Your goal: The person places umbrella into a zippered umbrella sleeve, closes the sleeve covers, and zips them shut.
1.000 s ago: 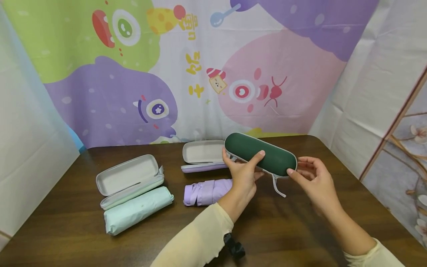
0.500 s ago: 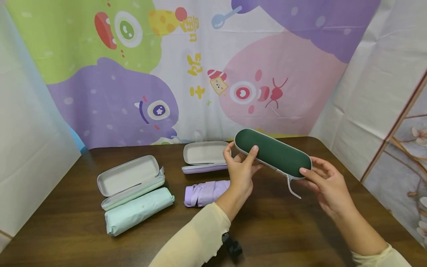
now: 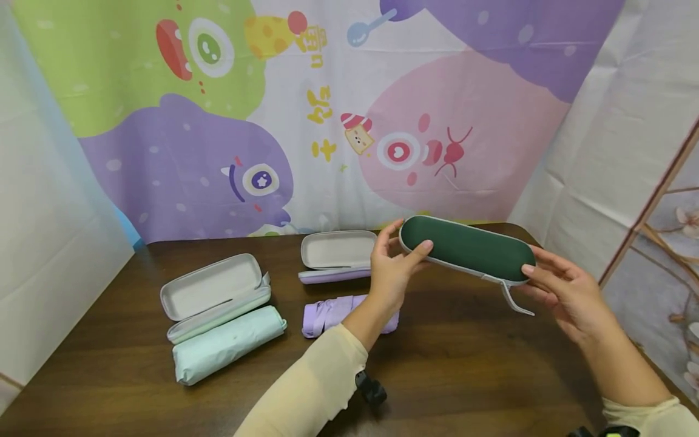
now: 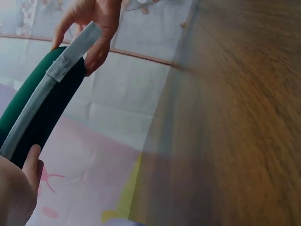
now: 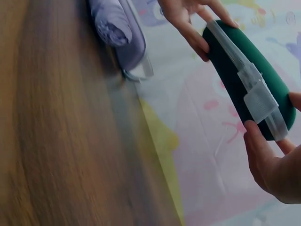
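Note:
A dark green oval zip case point(image 3: 466, 249) is held above the table, with a pale grey zip edge and a grey strap point(image 3: 516, 298) hanging from its near side. My left hand point(image 3: 394, 267) grips its left end, thumb on the green top and fingers at the far side and beneath. At the right end, my right hand point(image 3: 568, 297) pinches the case between thumb and fingers. In the right wrist view the case point(image 5: 256, 77) looks closed along its grey band. What is inside cannot be seen.
At the left lie an open grey-lined case point(image 3: 213, 288) and a mint folded umbrella point(image 3: 229, 345). Behind my left arm are an open lilac case point(image 3: 337, 250) and a lilac folded umbrella point(image 3: 338, 312). A patterned cloth point(image 3: 327, 200) hangs behind the wooden table point(image 3: 464, 370).
Both hands have carried the green case to the right. It now lies at a flatter slant, and more of the lilac umbrella shows.

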